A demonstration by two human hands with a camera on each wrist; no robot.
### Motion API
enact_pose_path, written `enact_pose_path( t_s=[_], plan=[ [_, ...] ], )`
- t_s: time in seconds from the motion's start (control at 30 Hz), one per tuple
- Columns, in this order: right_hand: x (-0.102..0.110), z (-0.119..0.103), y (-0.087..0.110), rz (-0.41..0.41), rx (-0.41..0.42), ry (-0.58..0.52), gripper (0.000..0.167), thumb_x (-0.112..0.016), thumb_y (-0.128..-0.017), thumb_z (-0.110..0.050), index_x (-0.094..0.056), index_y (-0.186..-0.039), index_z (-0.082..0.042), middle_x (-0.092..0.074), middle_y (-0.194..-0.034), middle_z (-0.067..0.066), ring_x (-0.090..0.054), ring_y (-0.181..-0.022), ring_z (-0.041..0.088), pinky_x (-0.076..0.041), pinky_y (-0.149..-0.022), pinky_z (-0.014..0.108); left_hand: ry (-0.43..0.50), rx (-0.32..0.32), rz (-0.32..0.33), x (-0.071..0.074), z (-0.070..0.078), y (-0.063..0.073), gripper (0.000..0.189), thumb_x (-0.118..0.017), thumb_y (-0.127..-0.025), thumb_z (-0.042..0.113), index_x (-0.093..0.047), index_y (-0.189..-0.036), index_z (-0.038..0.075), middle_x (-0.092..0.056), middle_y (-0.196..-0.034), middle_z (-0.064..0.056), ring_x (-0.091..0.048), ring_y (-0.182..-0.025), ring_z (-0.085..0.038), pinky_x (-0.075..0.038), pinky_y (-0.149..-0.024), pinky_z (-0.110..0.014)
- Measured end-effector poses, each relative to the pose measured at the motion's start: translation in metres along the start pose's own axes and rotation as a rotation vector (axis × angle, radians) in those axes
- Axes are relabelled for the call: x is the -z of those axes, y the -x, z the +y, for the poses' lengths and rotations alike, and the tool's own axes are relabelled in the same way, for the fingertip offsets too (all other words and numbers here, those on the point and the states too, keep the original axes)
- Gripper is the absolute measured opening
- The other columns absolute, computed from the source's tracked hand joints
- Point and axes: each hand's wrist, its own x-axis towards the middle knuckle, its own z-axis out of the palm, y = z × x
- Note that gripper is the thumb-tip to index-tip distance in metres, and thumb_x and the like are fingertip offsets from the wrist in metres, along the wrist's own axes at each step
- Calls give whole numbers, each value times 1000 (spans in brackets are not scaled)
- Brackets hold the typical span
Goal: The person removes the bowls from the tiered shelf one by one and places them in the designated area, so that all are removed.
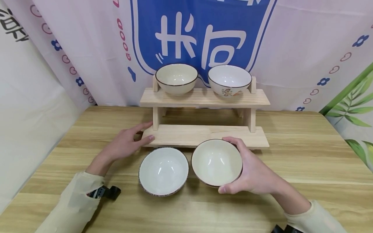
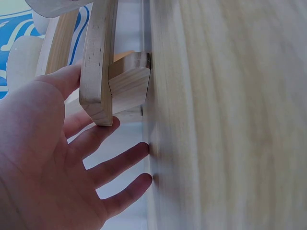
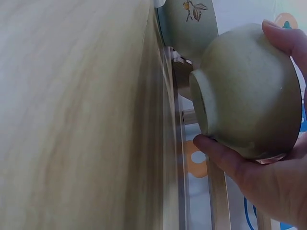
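Observation:
My right hand (image 1: 250,171) holds a cream bowl (image 1: 217,161) with a brown rim, fingers at its far side and thumb at its near side. In the right wrist view that bowl (image 3: 249,91) is off the table. A white bowl (image 1: 163,171) with a dark speckled rim is just left of it. My left hand (image 1: 125,140) touches the left end of a two-tier wooden display stand (image 1: 186,134), thumb over the lower shelf. The left wrist view shows its fingers (image 2: 122,163) spread, with fingertips by the shelf end and the tabletop.
On the upper shelf stand a cream bowl (image 1: 177,79) at left and a white bowl (image 1: 229,81) with a painted pattern at right. Behind the stand hangs a printed curtain (image 1: 102,38). The wooden table (image 1: 306,155) extends to both sides.

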Motion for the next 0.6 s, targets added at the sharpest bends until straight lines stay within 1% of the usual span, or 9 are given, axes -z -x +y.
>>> enact_pose_path(
  t_s=[0.23,0.4,0.6],
  plan=[
    [0,5,-1,-22,-18,28,116,-102,-63,-23,-32,-155,-10,-51,-149,15,-64,-125,33,-58,-100,30,8,-1,0,0,0,1,74,-56,-107,58,-35,-168,22,-48,-163,-24,-56,-142,-47,-47,-113,-67],
    [0,10,-2,-28,-40,52,116,-103,-63,-26,-33,-154,-12,-49,-150,15,-63,-126,32,-58,-101,32,9,4,-2,-1,0,0,74,-56,-107,58,-35,-168,22,-47,-163,-24,-55,-143,-47,-48,-112,-66],
    [0,14,-3,-26,-47,60,116,-103,-62,-27,-33,-154,-12,-48,-150,14,-62,-127,33,-57,-102,32,7,9,-8,0,0,0,74,-55,-106,60,-34,-168,24,-47,-164,-24,-54,-144,-47,-47,-113,-67]
  ],
)
